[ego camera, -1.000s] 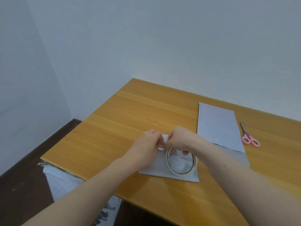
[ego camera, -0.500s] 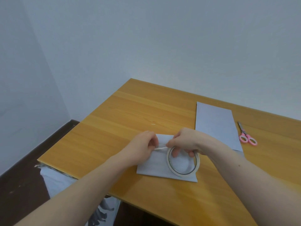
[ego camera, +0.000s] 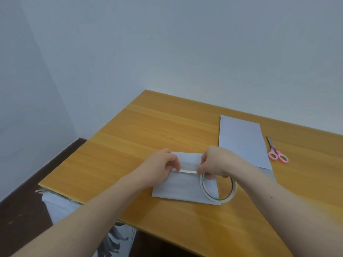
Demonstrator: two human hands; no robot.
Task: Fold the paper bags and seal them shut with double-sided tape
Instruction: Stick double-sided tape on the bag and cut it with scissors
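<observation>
Wooden table (ego camera: pixel 148 127) set into the corner of pale blue-grey walls (ego camera: pixel 167 43), dark floor (ego camera: pixel 22 210) at lower left. Long flat paper bag (ego camera: pixel 241 141) lies far right on the table, another sheet's edge showing just under its near end. Folded paper bag (ego camera: pixel 181 188) lies flat near the table's near edge, centre, top part folded over. Left hand (ego camera: pixel 159 166) sits at the bag's left side, grip narrow, thumb and fingers pinching the left end of a tape strip (ego camera: pixel 185 171). Right hand (ego camera: pixel 215 162) is at the bag's right side, grip curled round the tape roll (ego camera: pixel 217 190), fingertips pinching the strip's right end where it leaves the roll. Strip stretches straight between both hands, across the bag just at the fold line; cannot tell if it touches the paper. Roll stands tilted on its edge, overlapping the bag's near right corner, partly on bare table. Pink-handled scissors (ego camera: pixel 276 153) lie just right of the long bag, blades closed, pointing far. Small white scrap (ego camera: pixel 170 140) on the table beyond the hands. Crumpled pale material (ego camera: pixel 61 204) below the table's near left edge
</observation>
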